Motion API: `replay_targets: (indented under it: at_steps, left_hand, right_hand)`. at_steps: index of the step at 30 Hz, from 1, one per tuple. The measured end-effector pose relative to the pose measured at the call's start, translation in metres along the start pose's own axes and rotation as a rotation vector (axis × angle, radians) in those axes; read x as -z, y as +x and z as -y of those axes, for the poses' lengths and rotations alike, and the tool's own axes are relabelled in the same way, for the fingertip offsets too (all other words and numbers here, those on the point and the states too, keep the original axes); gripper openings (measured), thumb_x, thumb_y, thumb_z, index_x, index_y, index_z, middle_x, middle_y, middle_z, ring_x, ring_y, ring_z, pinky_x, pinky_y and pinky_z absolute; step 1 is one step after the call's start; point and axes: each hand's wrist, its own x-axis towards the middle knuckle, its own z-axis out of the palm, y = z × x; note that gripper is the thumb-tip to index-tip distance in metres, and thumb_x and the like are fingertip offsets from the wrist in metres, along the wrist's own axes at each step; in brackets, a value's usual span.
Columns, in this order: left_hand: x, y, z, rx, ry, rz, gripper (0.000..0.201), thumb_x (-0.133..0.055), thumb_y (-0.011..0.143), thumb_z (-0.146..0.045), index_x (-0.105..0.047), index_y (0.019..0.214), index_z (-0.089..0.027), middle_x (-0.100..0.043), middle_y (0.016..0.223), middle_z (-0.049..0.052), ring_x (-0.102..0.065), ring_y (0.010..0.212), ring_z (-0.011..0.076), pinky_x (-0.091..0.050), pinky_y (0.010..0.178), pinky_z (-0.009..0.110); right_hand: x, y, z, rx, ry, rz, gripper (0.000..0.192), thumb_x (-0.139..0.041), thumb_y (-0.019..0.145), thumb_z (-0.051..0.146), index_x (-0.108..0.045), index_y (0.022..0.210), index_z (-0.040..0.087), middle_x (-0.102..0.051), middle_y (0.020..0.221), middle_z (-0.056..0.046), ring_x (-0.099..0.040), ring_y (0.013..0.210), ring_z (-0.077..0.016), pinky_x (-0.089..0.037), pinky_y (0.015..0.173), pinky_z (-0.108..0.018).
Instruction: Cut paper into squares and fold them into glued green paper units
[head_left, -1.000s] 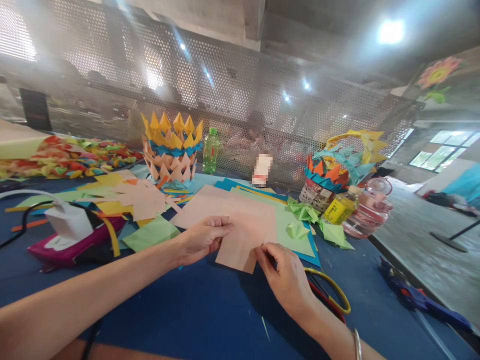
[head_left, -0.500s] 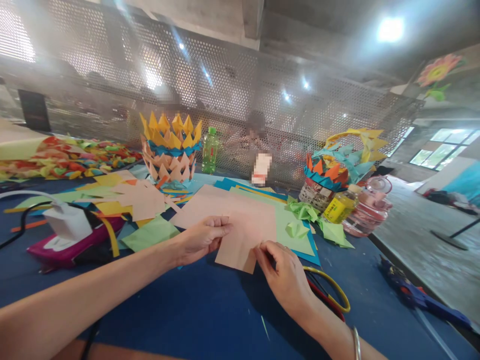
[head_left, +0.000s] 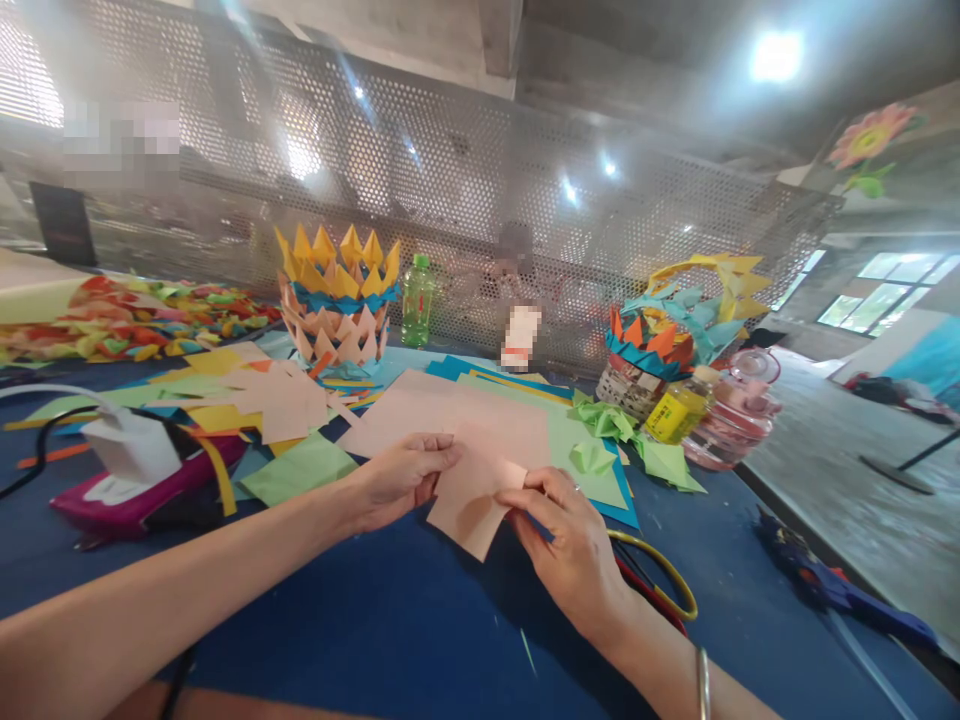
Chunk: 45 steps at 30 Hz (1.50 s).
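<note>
Left hand (head_left: 397, 478) pinches the left edge of a pink paper sheet (head_left: 469, 500); right hand (head_left: 566, 545) grips its right edge, corner folded over the fingers. Sheet is held just above the blue table (head_left: 375, 620), scissors (head_left: 660, 590) beside the right wrist

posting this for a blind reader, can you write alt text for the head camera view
Two bare hands, left hand and right hand, hold a pink paper sheet above a blue table, the right one folding a corner over. Around them lie coloured paper sheets, two paper baskets, scissors and a green bottle.
</note>
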Motion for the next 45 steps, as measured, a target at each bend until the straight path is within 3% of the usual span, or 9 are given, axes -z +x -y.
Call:
replay_targets:
  at_steps: [6, 12, 17, 22, 27, 30, 32, 37, 45]
  left_hand:
    - [0.0, 0.007, -0.008, -0.05, -0.021, -0.189, 0.017, -0.051, 0.089, -0.006, -0.067, 0.083, -0.01, -0.073, 0.077, 0.008, -0.071, 0.063, 0.0147, -0.058, 0.062, 0.022]
    - [0.001, 0.012, -0.007, -0.102, -0.009, -0.226, 0.015, -0.053, 0.086, -0.001, -0.065, 0.084, -0.01, -0.074, 0.084, 0.009, -0.072, 0.078, 0.0149, -0.056, 0.076, 0.021]
    - [0.004, 0.014, -0.007, -0.075, 0.157, -0.19, 0.035, -0.061, 0.085, -0.015, -0.057, 0.119, -0.014, -0.066, 0.124, 0.013, -0.063, 0.113, 0.0226, -0.048, 0.098, 0.034]
    - [0.01, 0.012, -0.012, -0.351, 0.622, -0.218, 0.054, -0.071, 0.074, -0.03, -0.054, 0.124, -0.016, -0.045, 0.146, 0.015, -0.035, 0.139, 0.0281, -0.029, 0.114, 0.042]
    - [-0.006, -0.033, -0.01, -0.49, 1.129, 0.001, 0.033, -0.063, 0.084, -0.037, -0.058, 0.113, -0.021, -0.064, 0.116, 0.005, -0.06, 0.109, 0.0198, -0.044, 0.099, 0.035]
    - [-0.016, -0.063, -0.001, -0.512, 1.381, 0.195, 0.059, -0.083, 0.062, -0.044, -0.058, 0.11, -0.021, -0.064, 0.105, 0.004, -0.061, 0.098, 0.0216, -0.048, 0.087, 0.032]
    - [-0.015, -0.073, 0.006, -0.547, 1.513, 0.26, 0.03, -0.074, 0.076, -0.032, -0.061, 0.101, -0.021, -0.065, 0.096, 0.002, -0.061, 0.089, 0.0186, -0.047, 0.081, 0.03]
    - [0.001, -0.074, 0.02, -0.816, 1.542, 0.204, 0.026, -0.043, 0.085, -0.002, -0.062, 0.08, -0.019, -0.063, 0.077, 0.001, -0.057, 0.073, 0.0151, -0.041, 0.068, 0.028]
    - [0.006, -0.08, 0.015, -0.765, 1.432, 0.171, 0.025, -0.049, 0.084, -0.004, -0.065, 0.078, -0.022, -0.066, 0.081, -0.001, -0.06, 0.071, 0.0114, -0.044, 0.066, 0.023]
  right_hand:
    - [0.012, 0.0, 0.017, 0.095, -0.099, -0.19, 0.012, -0.065, 0.082, 0.01, -0.067, 0.079, 0.021, -0.055, 0.088, -0.005, -0.053, 0.085, -0.0189, -0.046, 0.078, -0.034]
    - [0.014, -0.004, 0.031, 0.255, 0.087, 0.04, 0.013, -0.06, 0.083, 0.006, -0.06, 0.079, 0.018, -0.061, 0.083, -0.003, -0.055, 0.081, -0.0161, -0.046, 0.077, -0.031]
    - [0.011, -0.007, 0.031, 0.247, 0.07, 0.108, 0.013, -0.058, 0.085, 0.007, -0.059, 0.079, 0.019, -0.062, 0.085, -0.003, -0.055, 0.082, -0.0171, -0.044, 0.079, -0.032]
    - [0.007, -0.007, 0.026, 0.193, 0.024, 0.154, 0.015, -0.056, 0.085, 0.006, -0.059, 0.076, 0.017, -0.06, 0.085, -0.004, -0.053, 0.082, -0.0173, -0.044, 0.078, -0.032]
    - [0.005, -0.008, 0.024, 0.196, 0.003, 0.176, 0.016, -0.055, 0.083, 0.004, -0.058, 0.073, 0.016, -0.06, 0.083, -0.005, -0.053, 0.078, -0.0174, -0.044, 0.074, -0.032]
    - [0.006, -0.009, 0.026, 0.21, 0.03, 0.201, 0.015, -0.056, 0.086, 0.007, -0.059, 0.073, 0.015, -0.061, 0.081, -0.005, -0.053, 0.078, -0.0175, -0.045, 0.074, -0.033]
    - [0.008, -0.01, 0.028, 0.217, 0.062, 0.236, 0.015, -0.059, 0.088, 0.013, -0.06, 0.073, 0.015, -0.061, 0.081, -0.005, -0.054, 0.079, -0.0174, -0.045, 0.076, -0.033]
    - [0.009, -0.01, 0.028, 0.137, 0.132, 0.337, 0.021, -0.07, 0.083, 0.033, -0.06, 0.075, 0.016, -0.062, 0.085, -0.005, -0.056, 0.085, -0.019, -0.046, 0.079, -0.033]
    - [0.004, -0.009, 0.024, 0.102, 0.183, 0.318, 0.019, -0.064, 0.086, 0.019, -0.057, 0.068, 0.016, -0.06, 0.072, -0.001, -0.054, 0.072, -0.0146, -0.042, 0.074, -0.032]
